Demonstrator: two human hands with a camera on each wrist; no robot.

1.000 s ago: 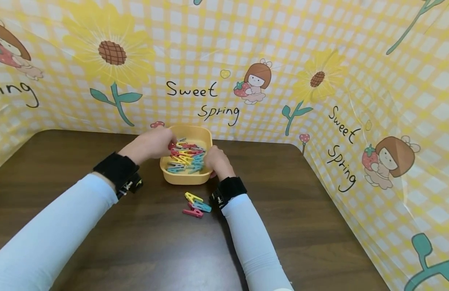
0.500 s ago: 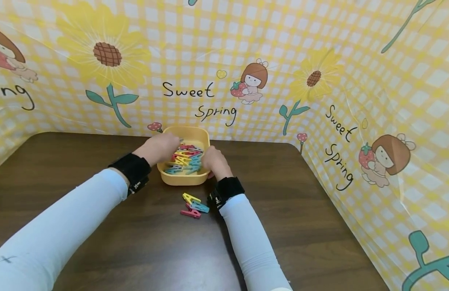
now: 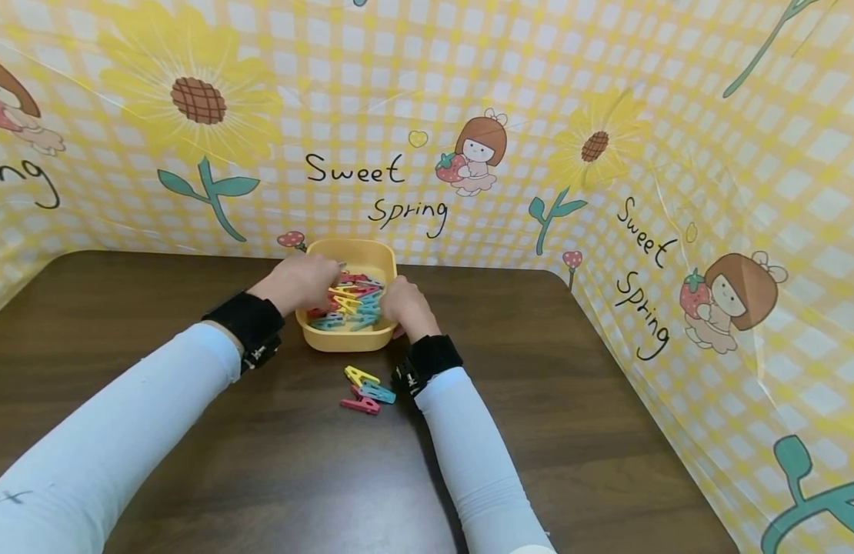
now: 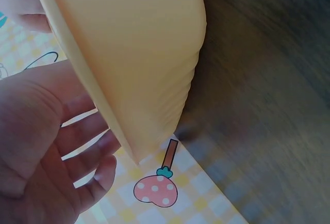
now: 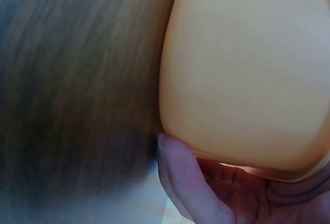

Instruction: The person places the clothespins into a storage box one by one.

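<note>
In the head view, a yellow plastic basket (image 3: pixel 347 341) stands near the table's back edge, with many red, yellow and blue clothespins (image 3: pixel 358 300) inside. My left hand (image 3: pixel 304 282) reaches over its left rim; the fingertips are hidden among the clothespins. In the left wrist view, the fingers of the left hand (image 4: pixel 46 136) pass behind the basket wall (image 4: pixel 139 59), so whether they pinch anything is out of sight. My right hand (image 3: pixel 408 306) grips the basket's right side. The right wrist view shows the thumb (image 5: pixel 185 177) against the outer wall (image 5: pixel 247 79).
On the dark wooden table (image 3: pixel 261 462), a yellow clothespin (image 3: pixel 361 376), a blue clothespin (image 3: pixel 377 393) and a red clothespin (image 3: pixel 360 405) lie together in front of the basket. A yellow checked cloth (image 3: pixel 371 92) rises behind and to the right.
My left hand has moved rightward, farther over the basket, covering more of its left side. The right hand keeps its grip. The head view has shifted slightly.
</note>
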